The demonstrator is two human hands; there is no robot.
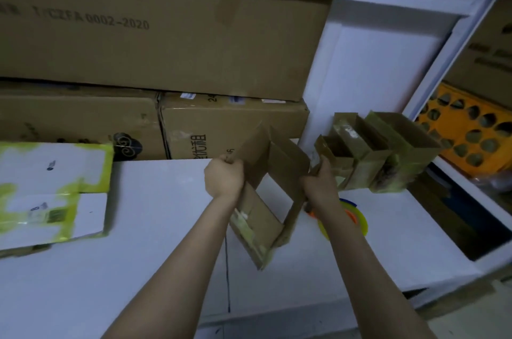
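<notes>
I hold a small brown cardboard box [273,169], unfolded and open-ended, tilted above the white shelf surface [166,228]. My left hand [224,175] grips its upper left flap. My right hand [320,182] grips its right edge. Tape remnants show along the box's lower left panel.
Several small taped cardboard boxes [371,150] stand nested to the right. A yellow tape roll [357,221] lies under my right forearm. Green-and-white flat boxes [52,192] lie at left. Large cartons [155,34] are stacked behind. An orange perforated crate [468,133] sits at far right.
</notes>
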